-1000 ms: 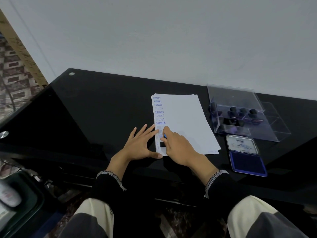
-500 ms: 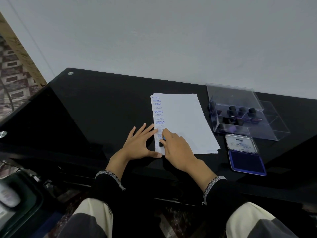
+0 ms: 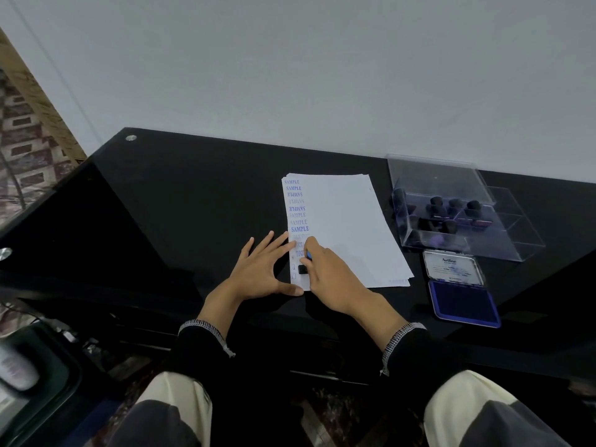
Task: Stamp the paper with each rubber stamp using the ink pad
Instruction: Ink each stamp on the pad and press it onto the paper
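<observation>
A stack of white paper point(image 3: 348, 227) lies on the black desk point(image 3: 180, 201), with a column of blue SAMPLE prints down its left edge. My right hand point(image 3: 332, 275) grips a small black rubber stamp point(image 3: 303, 269) with a blue top and holds it down on the paper's lower left part. My left hand point(image 3: 261, 269) lies flat with fingers spread, its fingertips and thumb on the paper's left edge. The open blue ink pad point(image 3: 462, 303) sits to the right of the paper.
A clear plastic box point(image 3: 451, 214) holding several black-handled stamps stands behind the ink pad, its lid open. The desk's front edge runs just below my wrists. A white wall rises behind the desk. A dark bin with a white bottle sits at lower left.
Both hands stay in nearly the same place, the right hand still holding the stamp on the paper. The view has shifted slightly.
</observation>
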A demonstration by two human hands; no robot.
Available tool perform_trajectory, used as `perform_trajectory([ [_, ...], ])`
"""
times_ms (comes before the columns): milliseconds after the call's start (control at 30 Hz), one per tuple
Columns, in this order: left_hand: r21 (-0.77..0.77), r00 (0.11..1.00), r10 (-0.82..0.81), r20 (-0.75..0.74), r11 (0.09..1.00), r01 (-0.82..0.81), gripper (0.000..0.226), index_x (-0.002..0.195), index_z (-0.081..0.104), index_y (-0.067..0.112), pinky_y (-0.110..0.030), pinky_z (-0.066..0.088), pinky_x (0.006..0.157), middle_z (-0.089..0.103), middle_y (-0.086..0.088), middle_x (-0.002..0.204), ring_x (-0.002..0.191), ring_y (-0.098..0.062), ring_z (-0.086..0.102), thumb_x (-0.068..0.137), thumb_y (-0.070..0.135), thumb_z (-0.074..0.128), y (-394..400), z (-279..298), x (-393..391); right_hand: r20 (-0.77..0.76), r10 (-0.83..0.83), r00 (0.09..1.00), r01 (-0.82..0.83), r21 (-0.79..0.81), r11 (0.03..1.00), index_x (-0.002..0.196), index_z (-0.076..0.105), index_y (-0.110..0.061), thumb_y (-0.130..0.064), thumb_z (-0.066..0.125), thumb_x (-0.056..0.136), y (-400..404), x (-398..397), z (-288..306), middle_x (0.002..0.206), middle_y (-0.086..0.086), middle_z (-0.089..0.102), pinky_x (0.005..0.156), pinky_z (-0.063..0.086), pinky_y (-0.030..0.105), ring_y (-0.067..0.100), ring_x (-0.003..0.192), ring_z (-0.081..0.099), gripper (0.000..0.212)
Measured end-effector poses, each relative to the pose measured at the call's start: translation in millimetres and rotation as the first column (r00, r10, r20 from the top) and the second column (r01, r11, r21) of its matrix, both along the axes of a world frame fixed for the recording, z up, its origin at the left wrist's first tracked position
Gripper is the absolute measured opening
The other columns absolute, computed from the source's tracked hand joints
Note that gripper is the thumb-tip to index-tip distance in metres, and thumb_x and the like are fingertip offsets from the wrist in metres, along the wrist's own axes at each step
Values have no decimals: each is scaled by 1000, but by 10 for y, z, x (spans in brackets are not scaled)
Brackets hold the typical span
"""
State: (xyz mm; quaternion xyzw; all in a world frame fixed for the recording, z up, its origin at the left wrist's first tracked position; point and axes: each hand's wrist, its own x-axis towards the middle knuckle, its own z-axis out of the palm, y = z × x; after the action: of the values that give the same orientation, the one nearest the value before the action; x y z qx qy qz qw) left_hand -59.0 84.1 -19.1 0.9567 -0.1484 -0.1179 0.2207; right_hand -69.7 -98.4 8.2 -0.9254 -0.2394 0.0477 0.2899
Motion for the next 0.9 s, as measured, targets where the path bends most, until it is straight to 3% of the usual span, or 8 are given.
perform_trajectory([
  [100, -8, 1000, 0, 2, 1000, 0, 120, 153, 11, 35, -38, -17, 115, -3, 16, 161, 146, -5, -14, 49, 89, 39, -1, 8, -2, -36, -16, 999, 18, 63, 998, 91, 34, -15, -17, 40, 101, -11, 2, -2, 85, 6, 53, 62, 43, 34, 16, 64, 41, 12],
  [233, -37, 1000, 8, 9, 999, -8, 119, 153, 14, 35, -37, -17, 115, -1, 17, 160, 146, -4, -13, 50, 88, 42, 4, -4, -9, 57, 18, 998, -14, -57, 998, 100, 33, -19, -20, 38, 101, 13, -8, 5, 91, 0, 50, 62, 43, 31, 14, 70, 41, 6],
  [367, -43, 1000, 12, 8, 999, -12, 119, 153, 14, 35, -37, -17, 116, -1, 18, 160, 146, -3, -13, 50, 88, 43, -2, -2, -8, 92, 7, 996, 6, -141, 990, 115, 36, -16, -21, 41, 100, 34, -10, -4, 101, 3, 53, 69, 50, 36, 17, 81, 45, 17],
  [733, -35, 1000, 7, 8, 999, -7, 121, 153, 14, 35, -39, -16, 117, -1, 17, 161, 146, -5, -13, 49, 89, 41, 6, 2, -5, -7, 25, 1000, -25, -49, 998, 100, 34, -16, -13, 43, 98, 37, 76, 44, 87, 7, 54, 61, 48, 41, 19, 67, 47, 9],
  [900, -40, 1000, 12, 9, 999, -12, 120, 153, 15, 35, -38, -16, 116, 0, 17, 160, 147, -5, -12, 49, 89, 42, -4, 5, -11, 69, -4, 998, 7, -48, 999, 96, 28, -24, -20, 36, 102, 27, -33, -33, 91, 0, 49, 60, 40, 30, 15, 73, 42, 11],
])
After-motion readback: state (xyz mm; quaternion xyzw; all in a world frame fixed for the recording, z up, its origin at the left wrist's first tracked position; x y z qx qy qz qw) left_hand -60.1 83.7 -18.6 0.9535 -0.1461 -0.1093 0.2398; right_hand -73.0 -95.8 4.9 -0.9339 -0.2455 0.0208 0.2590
